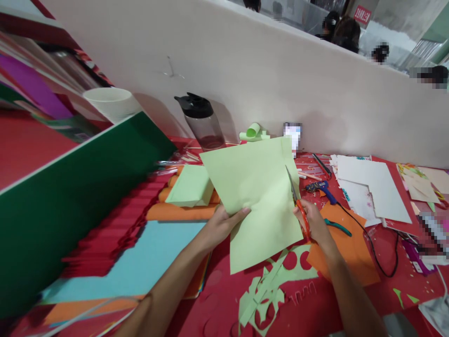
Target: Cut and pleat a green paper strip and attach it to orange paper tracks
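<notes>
My left hand grips a large light green sheet of paper by its lower left part, thumb on top. My right hand is closed around the orange handles of a pair of scissors. The scissor blades lie along the right side of the sheet, where a narrow strip runs beside them. Whether the blades are apart is hard to make out. Below the sheet, light green paper scraps with round and curved cut-outs lie on the red table.
Left are a green board, pleated red paper, blue paper and orange rolls. A bottle and phone stand behind. Right lie a glue gun, its cord, teal-handled pliers and white card.
</notes>
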A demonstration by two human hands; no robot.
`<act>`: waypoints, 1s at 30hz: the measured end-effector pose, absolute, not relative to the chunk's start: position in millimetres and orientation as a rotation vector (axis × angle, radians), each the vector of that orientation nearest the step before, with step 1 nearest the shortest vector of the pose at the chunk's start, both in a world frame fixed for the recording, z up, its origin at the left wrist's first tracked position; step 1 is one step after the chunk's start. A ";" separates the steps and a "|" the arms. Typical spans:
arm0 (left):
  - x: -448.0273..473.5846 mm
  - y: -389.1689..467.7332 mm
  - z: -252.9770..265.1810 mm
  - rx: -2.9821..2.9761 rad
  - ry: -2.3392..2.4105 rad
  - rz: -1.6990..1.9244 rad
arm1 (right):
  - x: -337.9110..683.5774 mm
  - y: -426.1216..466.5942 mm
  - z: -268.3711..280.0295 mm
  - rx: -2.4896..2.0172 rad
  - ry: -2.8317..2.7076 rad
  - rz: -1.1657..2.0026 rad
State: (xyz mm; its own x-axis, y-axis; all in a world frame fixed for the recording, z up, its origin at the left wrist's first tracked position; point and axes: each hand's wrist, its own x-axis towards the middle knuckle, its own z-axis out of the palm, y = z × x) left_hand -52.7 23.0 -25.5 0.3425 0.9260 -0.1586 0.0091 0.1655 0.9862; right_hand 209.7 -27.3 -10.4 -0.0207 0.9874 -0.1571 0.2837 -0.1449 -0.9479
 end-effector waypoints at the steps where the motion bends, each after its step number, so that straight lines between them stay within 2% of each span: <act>1: -52.8 22.7 -25.6 1.215 1.010 0.838 | 209.2 -27.4 -10.3 -1.509 -1.373 1.202; 9: -54.2 23.0 -28.6 1.240 1.003 0.808 | 208.7 -26.5 -13.7 -1.519 -1.440 1.113; 14: -56.0 22.8 -31.9 1.287 0.984 0.773 | 213.8 -28.0 -15.0 -1.509 -1.462 1.208; 30: -57.2 23.3 -34.9 1.297 0.998 0.771 | 208.4 -28.7 -10.8 -1.536 -1.310 1.207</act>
State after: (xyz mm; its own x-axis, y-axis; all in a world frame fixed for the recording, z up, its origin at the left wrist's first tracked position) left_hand -57.2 23.3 -34.9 0.3992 0.9030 -0.1585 0.0748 0.1402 0.9873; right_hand 208.4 -28.7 -10.8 0.0225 0.9843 -0.1752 0.2558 -0.1751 -0.9507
